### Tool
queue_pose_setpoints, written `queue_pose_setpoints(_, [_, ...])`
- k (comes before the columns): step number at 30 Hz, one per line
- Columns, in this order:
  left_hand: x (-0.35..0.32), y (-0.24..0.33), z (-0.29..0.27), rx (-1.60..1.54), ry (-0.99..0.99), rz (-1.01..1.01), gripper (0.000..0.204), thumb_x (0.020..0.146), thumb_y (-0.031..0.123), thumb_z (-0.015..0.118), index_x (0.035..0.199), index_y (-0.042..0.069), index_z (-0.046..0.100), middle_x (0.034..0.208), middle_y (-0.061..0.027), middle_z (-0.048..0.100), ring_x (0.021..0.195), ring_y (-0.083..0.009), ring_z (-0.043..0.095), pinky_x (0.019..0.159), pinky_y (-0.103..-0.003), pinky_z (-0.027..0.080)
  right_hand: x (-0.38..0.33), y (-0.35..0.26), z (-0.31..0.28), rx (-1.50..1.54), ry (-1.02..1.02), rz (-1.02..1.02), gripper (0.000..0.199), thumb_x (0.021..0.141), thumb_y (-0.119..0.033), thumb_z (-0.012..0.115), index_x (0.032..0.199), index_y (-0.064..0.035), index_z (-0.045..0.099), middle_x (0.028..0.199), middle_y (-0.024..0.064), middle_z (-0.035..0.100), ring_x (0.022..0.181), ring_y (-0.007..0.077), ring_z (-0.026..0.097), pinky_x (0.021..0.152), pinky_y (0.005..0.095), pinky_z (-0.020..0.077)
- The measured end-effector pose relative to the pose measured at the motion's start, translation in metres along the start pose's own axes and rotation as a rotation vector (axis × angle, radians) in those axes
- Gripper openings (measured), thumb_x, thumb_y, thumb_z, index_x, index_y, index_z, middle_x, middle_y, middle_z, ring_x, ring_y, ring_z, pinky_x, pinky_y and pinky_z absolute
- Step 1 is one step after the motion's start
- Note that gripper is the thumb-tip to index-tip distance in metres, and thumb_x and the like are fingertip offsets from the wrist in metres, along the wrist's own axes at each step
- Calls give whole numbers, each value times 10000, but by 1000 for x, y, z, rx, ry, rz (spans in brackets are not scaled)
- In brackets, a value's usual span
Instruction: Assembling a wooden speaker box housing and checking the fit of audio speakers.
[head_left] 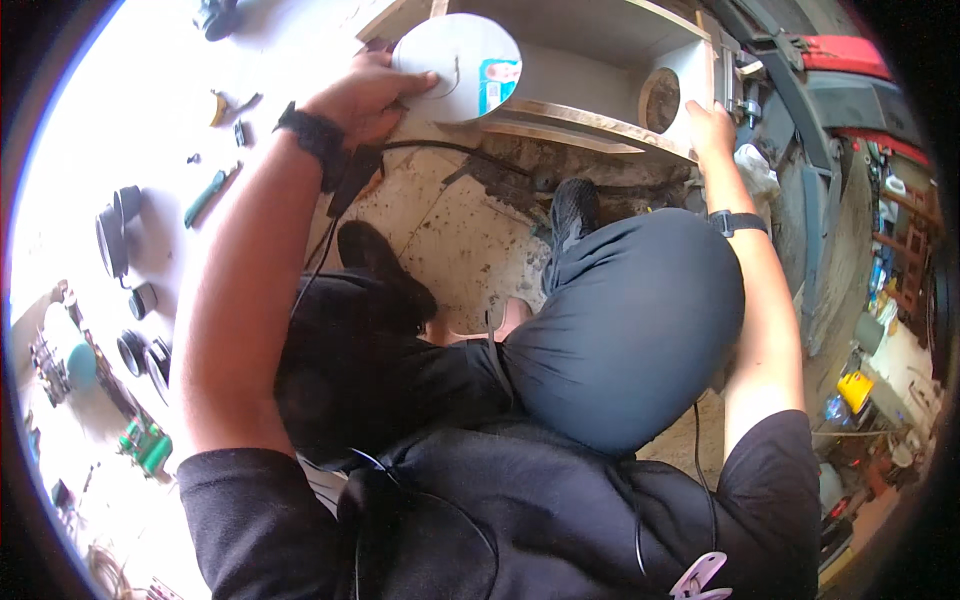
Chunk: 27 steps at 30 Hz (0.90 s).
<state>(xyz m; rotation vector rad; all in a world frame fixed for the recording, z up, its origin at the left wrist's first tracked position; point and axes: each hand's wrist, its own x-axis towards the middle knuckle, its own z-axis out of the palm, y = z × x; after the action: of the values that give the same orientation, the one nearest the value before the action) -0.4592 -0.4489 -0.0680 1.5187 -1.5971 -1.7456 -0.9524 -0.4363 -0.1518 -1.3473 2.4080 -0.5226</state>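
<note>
My left hand [370,95] holds a thin white round disc [430,55] by its left edge, thumb on top. A blue label with a small picture is on the disc, and a short curved mark runs near its middle. Behind it lies a long open wooden box [575,112] with pale edges and a greyish inside. Its right end has a round hole [660,100]. My right hand [708,130] grips the edge of that end panel, beside the hole. The disc covers part of the box's left side. My left fingers are mostly hidden under the disc.
A black cable [450,146] crosses the stained floor [455,225] between my feet and the box. Black round parts [112,240] and a green-handled tool [205,198] lie to the left. A metal frame [815,230] stands right, with clutter and a yellow object [855,390] beyond.
</note>
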Motion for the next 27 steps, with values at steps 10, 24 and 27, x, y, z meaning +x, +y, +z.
queue_pose_setpoints(10, [-3,-5,-3,-183,87,-196,449,888,242,808,1180,-64,656,1095,-128,712,976,-164,670,779,-296,558,5,-3,3,-89,2,-17,524,837,-376,716,1098,76,674,1105,269,707,1056,375,682,912,437,507])
queue_pose_setpoints(24, [-2,-11,-5,-106,64,-161,466,922,251,768,1221,-88,651,1123,-151,726,977,-192,697,862,-295,551,13,4,15,-46,11,-83,460,844,-387,712,1052,24,700,1025,202,729,930,328,701,834,406,528])
queue_pose_setpoints(27, [1,-11,-2,-81,89,-135,471,919,282,772,1191,-89,667,1046,-132,732,900,-182,689,795,-292,547,13,5,13,-1,21,-65,469,840,-381,717,1069,27,695,1039,201,729,944,320,699,845,400,526])
